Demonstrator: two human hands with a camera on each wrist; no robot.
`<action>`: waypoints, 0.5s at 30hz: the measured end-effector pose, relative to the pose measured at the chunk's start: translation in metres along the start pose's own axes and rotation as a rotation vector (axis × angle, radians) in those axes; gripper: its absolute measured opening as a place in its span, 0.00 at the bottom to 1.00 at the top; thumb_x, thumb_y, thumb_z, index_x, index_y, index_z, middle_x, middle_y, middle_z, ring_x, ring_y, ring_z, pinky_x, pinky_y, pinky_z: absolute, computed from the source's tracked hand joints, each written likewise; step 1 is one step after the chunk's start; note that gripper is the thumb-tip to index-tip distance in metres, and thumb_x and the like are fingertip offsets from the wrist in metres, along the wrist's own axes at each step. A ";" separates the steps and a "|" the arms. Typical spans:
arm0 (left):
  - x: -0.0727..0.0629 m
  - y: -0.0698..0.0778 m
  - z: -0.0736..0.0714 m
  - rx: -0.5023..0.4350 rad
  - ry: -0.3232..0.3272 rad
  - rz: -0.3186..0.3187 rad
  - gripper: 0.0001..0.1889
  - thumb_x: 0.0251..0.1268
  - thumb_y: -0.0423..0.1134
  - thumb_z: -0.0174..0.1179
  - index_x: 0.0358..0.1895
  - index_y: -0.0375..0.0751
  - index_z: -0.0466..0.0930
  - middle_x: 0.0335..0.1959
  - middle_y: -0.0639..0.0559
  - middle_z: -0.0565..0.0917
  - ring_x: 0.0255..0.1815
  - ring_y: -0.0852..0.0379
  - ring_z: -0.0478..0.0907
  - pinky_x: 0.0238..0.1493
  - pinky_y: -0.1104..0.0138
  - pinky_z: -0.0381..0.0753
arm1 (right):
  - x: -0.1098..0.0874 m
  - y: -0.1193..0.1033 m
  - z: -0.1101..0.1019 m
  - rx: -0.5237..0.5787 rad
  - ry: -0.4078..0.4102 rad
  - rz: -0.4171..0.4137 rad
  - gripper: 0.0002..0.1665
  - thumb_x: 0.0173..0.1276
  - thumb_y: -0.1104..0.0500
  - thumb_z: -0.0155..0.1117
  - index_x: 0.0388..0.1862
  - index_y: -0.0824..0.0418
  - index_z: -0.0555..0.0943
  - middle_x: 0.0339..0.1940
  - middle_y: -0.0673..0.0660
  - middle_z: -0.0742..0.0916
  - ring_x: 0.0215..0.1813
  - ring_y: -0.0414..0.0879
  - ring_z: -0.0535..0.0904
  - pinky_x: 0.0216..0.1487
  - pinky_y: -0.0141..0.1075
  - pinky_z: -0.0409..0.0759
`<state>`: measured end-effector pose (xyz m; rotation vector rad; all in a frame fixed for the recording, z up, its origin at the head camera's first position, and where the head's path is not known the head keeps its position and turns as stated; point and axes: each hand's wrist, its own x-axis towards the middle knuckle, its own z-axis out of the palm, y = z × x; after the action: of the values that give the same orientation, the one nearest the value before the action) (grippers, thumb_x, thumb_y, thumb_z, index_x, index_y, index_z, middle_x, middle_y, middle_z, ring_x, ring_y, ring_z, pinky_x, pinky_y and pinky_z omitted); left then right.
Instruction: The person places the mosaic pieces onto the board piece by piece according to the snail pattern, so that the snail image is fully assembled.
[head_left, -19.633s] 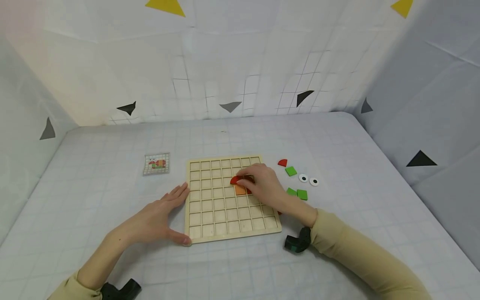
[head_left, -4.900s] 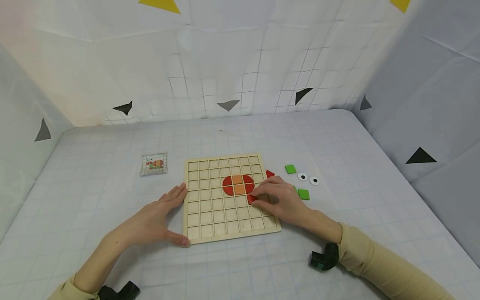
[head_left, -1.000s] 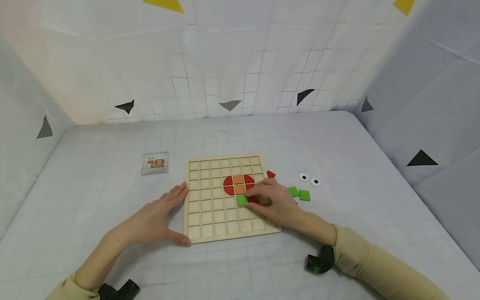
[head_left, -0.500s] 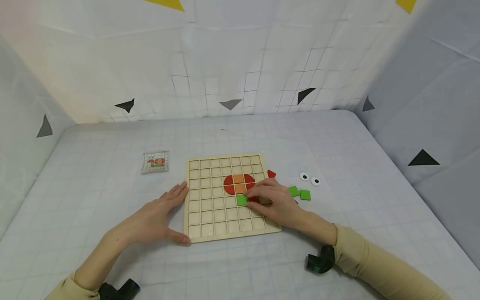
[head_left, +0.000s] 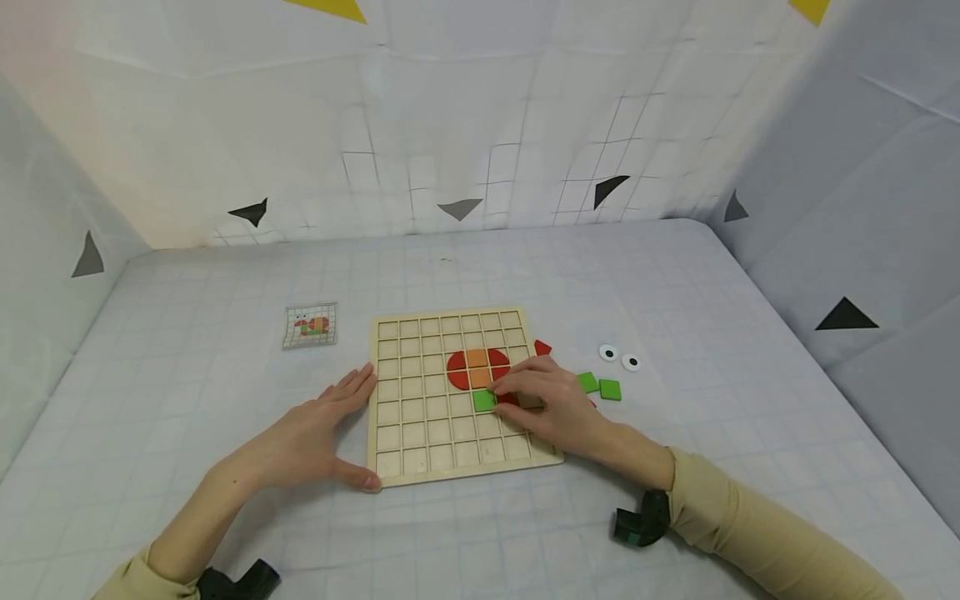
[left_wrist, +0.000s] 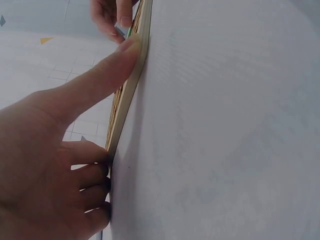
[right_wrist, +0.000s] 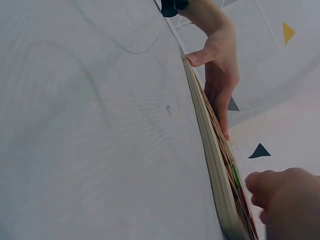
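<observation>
In the head view a wooden grid board (head_left: 427, 477) lies on the table. It bears two orange squares (head_left: 477, 358) between red quarter-circles (head_left: 457, 372). Below them a green square tile (head_left: 484, 401) is at a cell, and my right hand (head_left: 551, 404) pinches it at its right side with thumb and forefinger. That hand partly covers a dark red piece (head_left: 508, 399) beside the green tile. My left hand (head_left: 311, 437) rests along the board's left edge, thumb at the near corner and fingers extended; the left wrist view shows the thumb (left_wrist: 95, 80) against the rim.
Right of the board lie two green squares (head_left: 611, 390), two white eye discs (head_left: 608, 353) and a red piece (head_left: 543, 347); another red bit peeks out by the right hand. A small picture card (head_left: 311, 326) with a gridded figure lies at back left. White cloth walls surround the table.
Since the oldest frame, more red quarters and a second orange square have joined the board. A green square has moved from the table onto it. During the last second the hands have hardly moved.
</observation>
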<state>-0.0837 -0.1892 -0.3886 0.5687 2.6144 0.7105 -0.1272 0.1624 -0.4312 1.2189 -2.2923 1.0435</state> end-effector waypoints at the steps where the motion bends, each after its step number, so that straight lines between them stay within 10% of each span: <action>1: 0.000 0.000 0.000 -0.001 -0.001 0.001 0.70 0.34 0.72 0.74 0.80 0.39 0.49 0.83 0.48 0.45 0.82 0.40 0.43 0.77 0.38 0.50 | 0.000 0.000 -0.002 -0.001 0.002 0.000 0.14 0.54 0.63 0.80 0.41 0.59 0.89 0.41 0.49 0.90 0.49 0.44 0.81 0.51 0.25 0.80; 15: 0.002 0.000 0.001 0.022 0.006 0.003 0.71 0.33 0.72 0.74 0.80 0.37 0.50 0.83 0.47 0.45 0.82 0.40 0.43 0.77 0.40 0.51 | -0.029 0.032 -0.068 0.013 0.009 0.140 0.20 0.51 0.70 0.80 0.43 0.58 0.89 0.39 0.50 0.90 0.47 0.40 0.81 0.49 0.26 0.80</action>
<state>-0.0848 -0.1880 -0.3903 0.5778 2.6307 0.6865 -0.1391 0.2407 -0.4171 1.0688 -2.3965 1.1101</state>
